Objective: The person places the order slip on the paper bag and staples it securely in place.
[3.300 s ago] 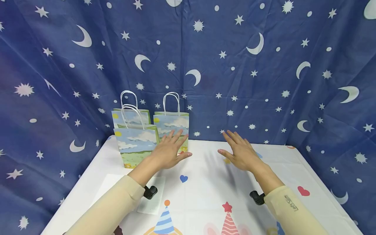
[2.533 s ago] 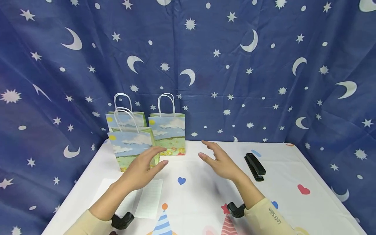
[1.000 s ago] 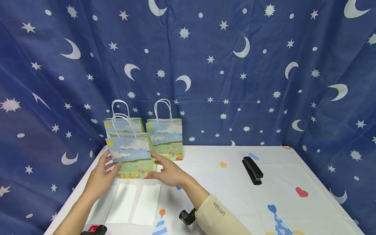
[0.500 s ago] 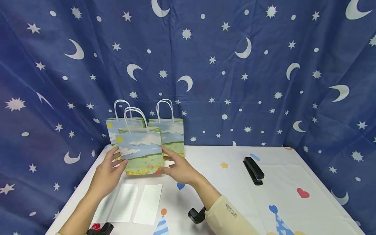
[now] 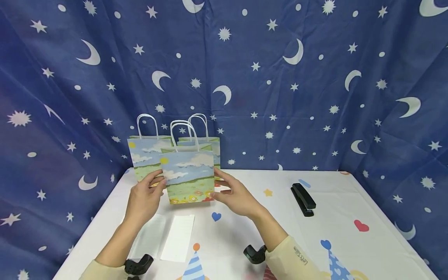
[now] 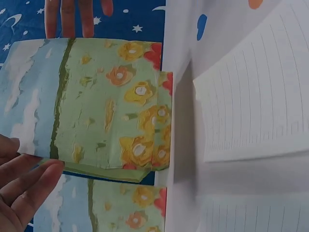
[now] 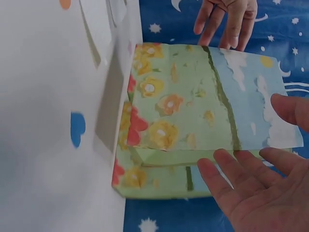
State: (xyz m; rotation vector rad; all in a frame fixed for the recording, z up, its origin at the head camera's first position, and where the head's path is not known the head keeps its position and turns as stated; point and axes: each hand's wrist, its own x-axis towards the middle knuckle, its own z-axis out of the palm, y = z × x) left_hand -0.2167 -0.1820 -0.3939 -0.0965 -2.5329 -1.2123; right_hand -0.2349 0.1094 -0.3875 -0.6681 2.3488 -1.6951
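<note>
A paper gift bag (image 5: 189,175) with a painted sky, flower meadow and white twisted handles stands upright between my two hands. My left hand (image 5: 144,199) holds its left side edge, and my right hand (image 5: 237,195) grips the right side, thumb toward the front. Its flowered bottom is close over the table, with a shadow below. Two matching bags are behind it: one at the back left (image 5: 149,147), and one at the back right (image 5: 216,147), mostly hidden by the held bag. In the right wrist view, the fingers (image 7: 236,169) reach along the bag's green side.
Lined paper sheets (image 5: 178,238) lie on the white patterned table (image 5: 266,225) in front of the bag, some partly behind my left forearm. A black stapler (image 5: 303,199) lies to the right. A blue star-and-moon curtain (image 5: 252,97) encloses the back and sides.
Both hands first hovered open over the table, then took the front bag by its sides. The bag has since moved right, now overlapping the back right bag and uncovering more of the back left one.
</note>
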